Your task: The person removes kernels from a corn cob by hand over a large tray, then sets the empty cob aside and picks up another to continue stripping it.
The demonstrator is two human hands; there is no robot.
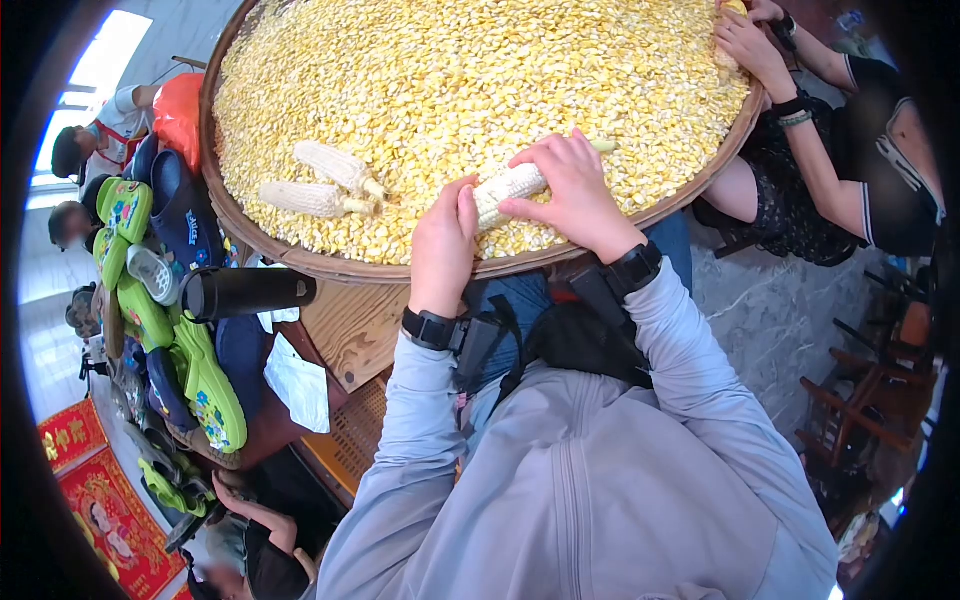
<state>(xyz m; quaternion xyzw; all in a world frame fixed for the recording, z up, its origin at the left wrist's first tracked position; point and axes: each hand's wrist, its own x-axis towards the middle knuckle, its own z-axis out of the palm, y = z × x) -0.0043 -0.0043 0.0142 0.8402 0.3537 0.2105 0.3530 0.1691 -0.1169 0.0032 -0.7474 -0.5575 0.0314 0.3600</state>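
Note:
A pale corn cob (510, 190), with kernels still showing on part of it, lies across both my hands above the kernels near the basket's front rim. My left hand (447, 235) wraps round its left end, thumb along the side. Over the right part, my right hand (570, 190) is closed, its thumb pressing on the cob's near side. Loose yellow and white corn kernels (450, 90) fill the large round woven basket (345, 268). Two stripped cobs (335, 165) rest on the kernels to the left of my hands.
Across the basket at right, another person's hands (748, 45) hold a piece of corn. Left of the basket are a black bottle (250, 293), green clogs (205, 390), a red bag (178, 115) and a white packet (298, 385). Wooden chairs (870, 390) stand at right.

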